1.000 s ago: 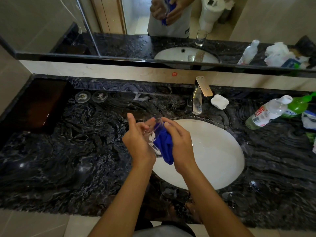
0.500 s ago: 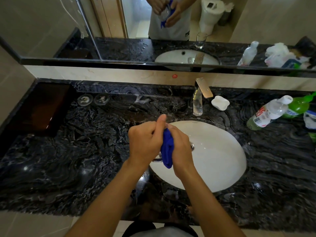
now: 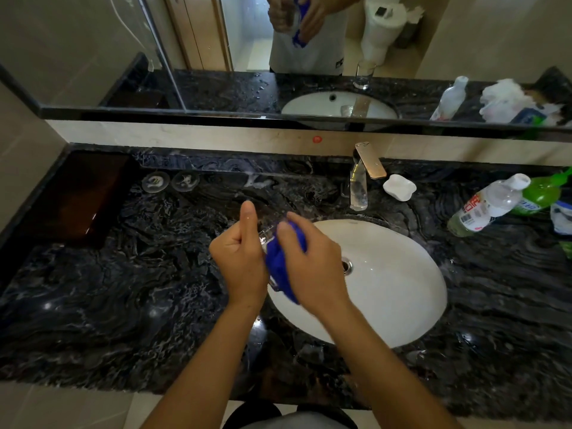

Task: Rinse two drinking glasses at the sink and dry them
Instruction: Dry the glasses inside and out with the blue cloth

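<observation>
- Countertop [image 3: 123, 289]: we note a wet sheen around the sink [image 3: 402, 305]; no stream visible.
- Left hand [image 3: 238, 261]: wrapped round one glass [image 3: 262, 240], thumb up, held over the basin's left rim.
- Right hand [image 3: 312, 267]: clutching the blue cloth [image 3: 283, 267] against that glass. We judge drying is underway.
- Second glass [image 3: 358, 193]: upright beside the faucet [image 3: 370, 162]. We cannot tell whether it is rinsed or dried.

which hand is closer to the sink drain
Right. The right hand, holding the blue cloth, is just left of the drain; the left hand, gripping the glass, is farther left.
</observation>
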